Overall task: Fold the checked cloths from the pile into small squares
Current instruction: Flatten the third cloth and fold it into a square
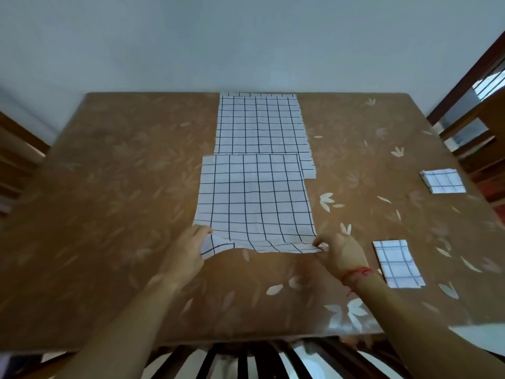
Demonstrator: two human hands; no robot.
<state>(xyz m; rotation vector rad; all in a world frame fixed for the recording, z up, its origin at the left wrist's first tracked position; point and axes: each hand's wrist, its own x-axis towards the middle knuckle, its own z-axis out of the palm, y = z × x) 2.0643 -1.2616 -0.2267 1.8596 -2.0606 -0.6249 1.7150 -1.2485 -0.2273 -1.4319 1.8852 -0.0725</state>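
**Both hands pinch the near edge of a spread checked cloth**

Four white cloth items with dark checks lie on the brown, leaf-patterned surface (123, 187). Two are spread out and two are folded.

The near cloth (254, 198) lies flat in the middle. Its far edge overlaps the far cloth (259, 124), which reaches the back edge of the surface. The left hand (191, 250) pinches the near cloth's near left corner, which curls up off the surface. The right hand (338, 253) pinches the near right corner, and the edge between the hands sags in a wave. A red thread (358, 273) circles the right wrist.

To the right, well apart from the spread cloths, a folded cloth (397, 263) lies close to the right forearm. A second folded cloth (442, 181) lies farther back by the right edge.

How many layers the far cloth has cannot be told, though a second edge shows at its near right corner. Three wooden chairs are cut off by the frame: one at the bottom (246, 359), one on the left (16, 160) and one on the right (472, 119). The fingertips are partly hidden by the cloth.
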